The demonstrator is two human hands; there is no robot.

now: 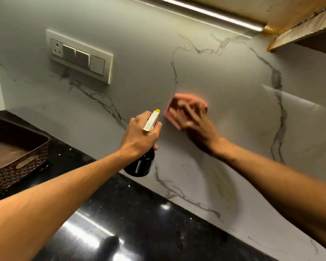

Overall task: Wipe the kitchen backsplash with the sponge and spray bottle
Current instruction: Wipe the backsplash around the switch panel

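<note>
Though its label blurs, spray bottle gripped

Worn at head height, wide-angle, facing forward and down. Close up against the white, grey-veined marble backsplash, with the glossy black stone counter slanting across the lower left, horizon tilted.

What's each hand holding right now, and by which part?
The left hand grips the spray bottle round its neck, under the trigger head. The right hand presses the sponge flat against the backsplash, fingers over its back; blur hides more.
</note>
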